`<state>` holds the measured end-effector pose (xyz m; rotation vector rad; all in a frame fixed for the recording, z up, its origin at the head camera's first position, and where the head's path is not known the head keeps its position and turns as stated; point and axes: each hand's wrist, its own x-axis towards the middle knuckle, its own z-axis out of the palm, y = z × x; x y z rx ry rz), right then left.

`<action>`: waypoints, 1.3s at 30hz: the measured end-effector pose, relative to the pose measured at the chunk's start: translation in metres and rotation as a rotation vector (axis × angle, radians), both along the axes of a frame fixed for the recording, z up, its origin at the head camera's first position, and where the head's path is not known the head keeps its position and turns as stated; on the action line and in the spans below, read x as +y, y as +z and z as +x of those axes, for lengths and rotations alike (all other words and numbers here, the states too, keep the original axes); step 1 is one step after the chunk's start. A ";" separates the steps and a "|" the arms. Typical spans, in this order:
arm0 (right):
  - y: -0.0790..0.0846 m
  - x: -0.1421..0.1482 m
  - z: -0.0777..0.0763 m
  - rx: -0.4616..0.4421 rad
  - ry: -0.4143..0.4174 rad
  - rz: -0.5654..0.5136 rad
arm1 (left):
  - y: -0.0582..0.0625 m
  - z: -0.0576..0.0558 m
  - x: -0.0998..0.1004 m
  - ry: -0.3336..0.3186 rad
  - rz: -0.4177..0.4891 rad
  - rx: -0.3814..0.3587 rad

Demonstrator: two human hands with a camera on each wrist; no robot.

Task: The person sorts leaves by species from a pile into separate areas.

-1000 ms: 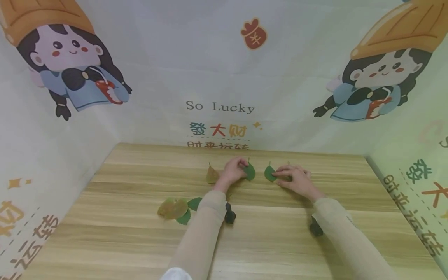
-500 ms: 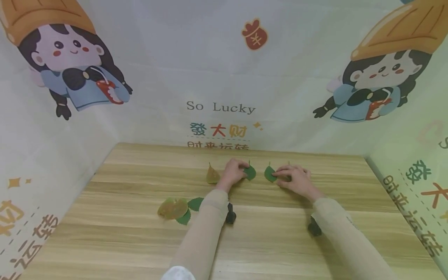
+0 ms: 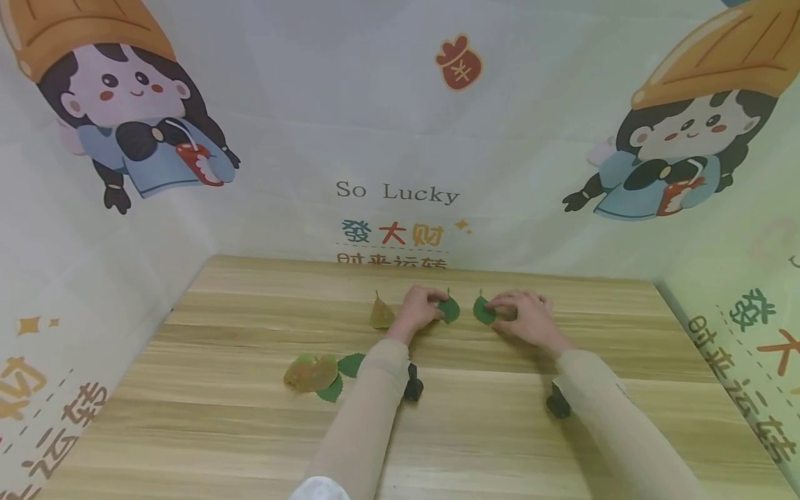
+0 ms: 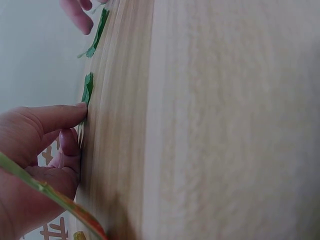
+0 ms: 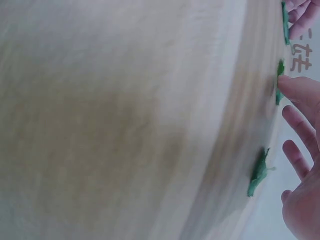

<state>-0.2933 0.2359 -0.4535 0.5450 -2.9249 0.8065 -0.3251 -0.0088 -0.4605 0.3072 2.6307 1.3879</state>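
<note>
Two green leaves lie side by side near the table's far edge. My left hand [image 3: 420,310] holds the left edge of the left green leaf [image 3: 450,310] between finger and thumb. My right hand [image 3: 528,318] rests a fingertip on the right green leaf [image 3: 480,310], its other fingers spread apart in the right wrist view. Under that hand lies another leaf [image 5: 259,172], mostly hidden in the head view. Just left of my left hand is a yellow-brown leaf [image 3: 380,314], stem pointing away.
Nearer on the wooden table [image 3: 250,444], a large mottled leaf [image 3: 310,373] overlaps smaller green leaves [image 3: 330,389], partly behind my left forearm. A printed curtain [image 3: 281,139] rises behind the table and along both sides. Black devices [image 3: 412,385] sit under both wrists.
The left green leaf has shifted slightly nearer to me with my left hand. My right hand's fingers have slid a little left with its leaf. The other leaves have not moved.
</note>
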 end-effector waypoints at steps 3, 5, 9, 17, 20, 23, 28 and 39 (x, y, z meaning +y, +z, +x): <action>0.000 -0.004 0.000 -0.009 -0.001 0.023 | 0.000 0.000 0.000 0.003 -0.003 -0.003; 0.001 -0.008 0.000 -0.006 0.010 0.034 | -0.001 0.000 0.000 0.006 0.001 -0.010; 0.004 -0.024 -0.001 0.014 0.044 0.028 | -0.001 -0.001 0.000 0.008 0.004 -0.007; 0.002 -0.043 -0.004 0.037 0.051 0.072 | -0.003 0.000 0.002 0.003 0.010 0.003; -0.003 -0.041 -0.005 0.043 0.024 0.091 | -0.002 0.001 0.001 0.003 0.004 0.007; -0.006 -0.036 -0.004 0.036 0.006 0.079 | 0.001 0.002 0.001 0.008 -0.001 0.007; -0.004 -0.031 -0.004 0.021 0.010 0.058 | 0.005 0.003 0.000 0.011 -0.005 0.013; -0.001 -0.042 -0.004 0.035 0.055 0.070 | 0.005 0.004 0.000 0.005 -0.008 0.028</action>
